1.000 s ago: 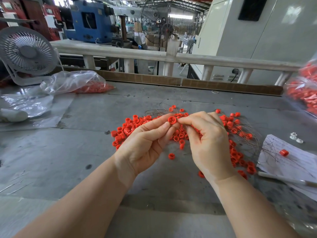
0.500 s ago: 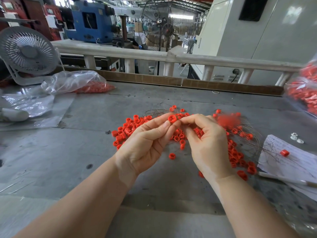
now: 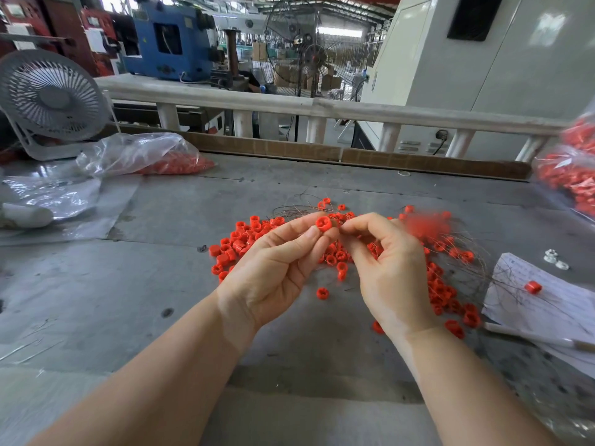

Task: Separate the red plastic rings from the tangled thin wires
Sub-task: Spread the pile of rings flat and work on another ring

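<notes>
At frame centre I see my left hand (image 3: 277,268) pinching a red ring (image 3: 323,224) while my right hand (image 3: 389,272) pinches thin wire (image 3: 346,225) beside it.

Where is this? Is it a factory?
Most likely a factory floor. Past the grey worktable stand a big blue machine and a tall standing fan, and bags of red rings sit on the table.

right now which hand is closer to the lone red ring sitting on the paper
Right. The right hand is just left of the paper holding the lone red ring; the left hand lies farther left, beyond the right hand.
</notes>
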`<state>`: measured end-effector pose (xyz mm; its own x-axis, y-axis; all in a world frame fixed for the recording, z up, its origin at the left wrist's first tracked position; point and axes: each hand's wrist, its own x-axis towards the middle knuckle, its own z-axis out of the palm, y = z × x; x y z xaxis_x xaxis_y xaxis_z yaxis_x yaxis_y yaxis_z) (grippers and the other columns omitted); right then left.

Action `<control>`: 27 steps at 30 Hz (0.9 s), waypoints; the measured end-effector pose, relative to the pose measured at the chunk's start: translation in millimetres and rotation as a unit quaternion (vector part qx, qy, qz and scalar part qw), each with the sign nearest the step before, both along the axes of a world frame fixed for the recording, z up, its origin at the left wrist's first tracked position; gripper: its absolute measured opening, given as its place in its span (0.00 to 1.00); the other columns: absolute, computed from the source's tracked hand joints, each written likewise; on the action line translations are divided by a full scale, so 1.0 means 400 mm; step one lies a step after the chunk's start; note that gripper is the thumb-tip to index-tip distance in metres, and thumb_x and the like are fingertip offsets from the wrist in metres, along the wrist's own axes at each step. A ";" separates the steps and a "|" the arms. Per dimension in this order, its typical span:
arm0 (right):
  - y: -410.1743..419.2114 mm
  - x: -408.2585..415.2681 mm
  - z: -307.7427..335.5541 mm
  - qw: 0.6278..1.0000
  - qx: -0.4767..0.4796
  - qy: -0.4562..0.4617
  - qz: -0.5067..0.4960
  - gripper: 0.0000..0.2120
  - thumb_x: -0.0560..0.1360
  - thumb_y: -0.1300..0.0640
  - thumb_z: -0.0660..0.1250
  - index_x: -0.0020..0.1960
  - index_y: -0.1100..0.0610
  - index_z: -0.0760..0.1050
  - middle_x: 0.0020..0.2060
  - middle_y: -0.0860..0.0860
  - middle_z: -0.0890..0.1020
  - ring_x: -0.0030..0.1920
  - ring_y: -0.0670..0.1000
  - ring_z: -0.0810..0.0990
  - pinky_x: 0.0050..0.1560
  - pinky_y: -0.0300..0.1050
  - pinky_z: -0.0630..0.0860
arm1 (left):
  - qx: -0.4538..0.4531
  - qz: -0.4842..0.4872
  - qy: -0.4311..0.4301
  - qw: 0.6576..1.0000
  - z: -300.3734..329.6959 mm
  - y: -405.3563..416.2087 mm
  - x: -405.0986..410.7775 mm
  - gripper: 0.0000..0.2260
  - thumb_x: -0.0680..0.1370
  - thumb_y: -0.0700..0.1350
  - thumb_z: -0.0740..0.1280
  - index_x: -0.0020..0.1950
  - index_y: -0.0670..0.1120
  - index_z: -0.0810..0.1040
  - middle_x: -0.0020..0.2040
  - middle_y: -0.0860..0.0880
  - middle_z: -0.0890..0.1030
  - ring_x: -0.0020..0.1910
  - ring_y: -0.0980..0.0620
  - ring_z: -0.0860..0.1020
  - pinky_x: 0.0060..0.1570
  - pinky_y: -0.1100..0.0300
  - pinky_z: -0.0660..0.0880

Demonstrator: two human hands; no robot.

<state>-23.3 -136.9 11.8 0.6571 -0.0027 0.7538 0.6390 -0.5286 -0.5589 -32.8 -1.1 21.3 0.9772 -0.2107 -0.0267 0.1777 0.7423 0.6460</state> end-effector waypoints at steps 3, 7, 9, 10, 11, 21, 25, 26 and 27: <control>-0.003 0.002 0.002 0.999 -0.023 -0.028 -0.015 0.03 0.70 0.63 0.69 0.40 0.58 0.81 0.34 0.38 0.75 0.39 0.46 0.73 0.45 0.37 0.69 | 0.004 -0.003 0.002 1.000 -0.001 0.001 0.002 0.10 0.66 0.34 0.64 0.38 0.41 0.85 0.40 0.44 0.84 0.39 0.53 0.84 0.37 0.67 0.79; -0.006 0.004 0.001 0.998 -0.042 -0.040 -0.026 0.03 0.70 0.65 0.69 0.41 0.59 0.81 0.36 0.45 0.80 0.40 0.47 0.72 0.45 0.43 0.70 | 0.005 -0.011 0.005 1.000 0.001 0.004 0.003 0.10 0.66 0.33 0.64 0.38 0.40 0.85 0.39 0.44 0.84 0.38 0.52 0.84 0.37 0.67 0.79; -0.007 0.003 0.001 0.998 -0.047 -0.042 -0.031 0.03 0.70 0.64 0.69 0.41 0.59 0.81 0.36 0.47 0.81 0.39 0.47 0.73 0.45 0.44 0.70 | 0.002 -0.018 0.007 1.000 0.003 0.006 0.003 0.11 0.66 0.33 0.64 0.39 0.40 0.85 0.39 0.43 0.84 0.39 0.52 0.84 0.37 0.67 0.79; -0.008 0.001 0.001 0.997 -0.048 -0.042 -0.032 0.03 0.70 0.64 0.69 0.41 0.59 0.81 0.36 0.48 0.81 0.39 0.48 0.73 0.45 0.45 0.70 | -0.001 -0.021 0.008 1.000 0.004 0.007 0.003 0.11 0.66 0.33 0.64 0.40 0.39 0.85 0.39 0.43 0.84 0.40 0.51 0.84 0.38 0.67 0.79; -0.007 0.000 0.002 0.997 -0.049 -0.042 -0.033 0.03 0.70 0.64 0.69 0.41 0.59 0.81 0.36 0.47 0.81 0.39 0.49 0.73 0.45 0.45 0.70 | -0.003 -0.024 0.010 1.000 0.004 0.008 0.002 0.11 0.66 0.33 0.63 0.40 0.39 0.85 0.39 0.43 0.84 0.40 0.51 0.84 0.38 0.67 0.79; -0.009 0.002 0.003 0.995 -0.071 -0.055 -0.038 0.03 0.70 0.66 0.70 0.40 0.60 0.81 0.34 0.50 0.81 0.37 0.53 0.75 0.43 0.50 0.73 | 0.016 -0.011 0.007 1.000 0.001 0.004 0.003 0.09 0.66 0.35 0.66 0.40 0.40 0.85 0.39 0.43 0.84 0.38 0.52 0.84 0.35 0.68 0.79; -0.007 0.000 0.002 0.996 -0.067 -0.042 -0.026 0.03 0.70 0.64 0.69 0.40 0.59 0.81 0.34 0.49 0.81 0.37 0.52 0.74 0.43 0.48 0.71 | 0.013 -0.013 0.003 1.000 0.000 0.004 0.003 0.10 0.65 0.34 0.65 0.41 0.40 0.85 0.40 0.43 0.85 0.39 0.52 0.84 0.36 0.68 0.79; -0.006 -0.001 0.002 0.997 -0.066 -0.038 -0.024 0.03 0.70 0.63 0.68 0.40 0.58 0.81 0.34 0.48 0.81 0.37 0.52 0.74 0.44 0.48 0.71 | 0.011 -0.013 0.002 1.000 -0.001 0.003 0.003 0.10 0.65 0.33 0.65 0.41 0.40 0.85 0.40 0.42 0.84 0.39 0.52 0.84 0.36 0.68 0.79; -0.005 -0.001 0.001 0.997 -0.064 -0.034 -0.022 0.03 0.70 0.63 0.68 0.40 0.58 0.81 0.34 0.47 0.80 0.37 0.51 0.74 0.44 0.47 0.71 | 0.008 -0.012 0.001 1.000 -0.002 0.003 0.002 0.10 0.65 0.33 0.65 0.41 0.40 0.85 0.40 0.42 0.84 0.39 0.52 0.84 0.36 0.68 0.79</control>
